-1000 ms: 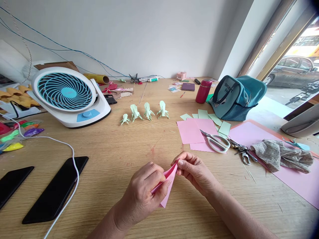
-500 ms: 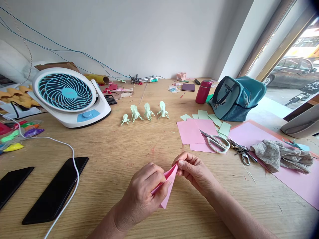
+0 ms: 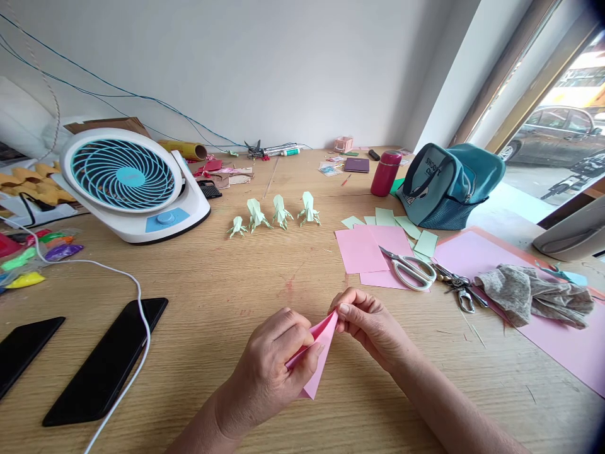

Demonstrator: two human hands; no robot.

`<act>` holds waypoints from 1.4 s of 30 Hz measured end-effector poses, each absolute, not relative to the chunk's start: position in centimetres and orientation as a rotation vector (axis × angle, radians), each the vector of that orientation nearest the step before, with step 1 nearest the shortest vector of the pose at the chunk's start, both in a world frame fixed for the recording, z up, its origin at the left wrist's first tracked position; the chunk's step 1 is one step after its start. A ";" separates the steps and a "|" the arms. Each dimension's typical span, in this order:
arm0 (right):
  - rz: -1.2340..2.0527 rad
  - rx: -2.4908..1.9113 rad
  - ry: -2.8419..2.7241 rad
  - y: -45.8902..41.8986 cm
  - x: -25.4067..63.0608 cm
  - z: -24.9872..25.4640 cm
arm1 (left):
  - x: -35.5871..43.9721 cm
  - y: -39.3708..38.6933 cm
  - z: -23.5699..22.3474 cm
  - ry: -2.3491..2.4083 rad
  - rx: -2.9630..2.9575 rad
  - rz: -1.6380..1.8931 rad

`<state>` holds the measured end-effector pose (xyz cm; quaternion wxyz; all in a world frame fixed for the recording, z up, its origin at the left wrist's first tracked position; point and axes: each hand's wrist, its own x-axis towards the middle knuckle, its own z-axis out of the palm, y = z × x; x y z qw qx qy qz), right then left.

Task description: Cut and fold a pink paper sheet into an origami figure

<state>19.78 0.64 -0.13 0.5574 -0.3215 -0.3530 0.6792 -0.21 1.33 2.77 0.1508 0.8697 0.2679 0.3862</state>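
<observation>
A folded pink paper (image 3: 317,356) is held just above the wooden table (image 3: 212,290) near its front edge. My left hand (image 3: 271,372) is closed round its lower left side. My right hand (image 3: 371,325) pinches its upper tip between thumb and fingers. The paper's lower corner points down toward the tabletop. Much of the sheet is hidden behind my left fingers.
Several green origami figures (image 3: 278,214) stand in mid-table. Pink sheets (image 3: 362,249), green slips (image 3: 406,227), scissors (image 3: 411,270), keys (image 3: 460,293) and a grey cloth (image 3: 532,293) lie right. A fan (image 3: 130,183), two phones (image 3: 106,359) and a white cable (image 3: 137,302) lie left. A teal bag (image 3: 449,183) and red bottle (image 3: 385,173) stand behind.
</observation>
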 end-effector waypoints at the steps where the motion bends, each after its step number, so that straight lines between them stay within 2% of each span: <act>1: 1.599 -0.760 -0.838 0.6 19.8 -0.1 | -0.2 1.3 2.8 0.769 2.482 1.109; 21: 1.467 -0.944 -0.734 0.6 19.3 0.3 | -0.4 2.5 2.7 1.156 2.280 1.098; 42: 1.316 -1.118 -0.822 0.3 18.8 0.2 | -0.5 2.5 2.2 1.295 2.108 1.099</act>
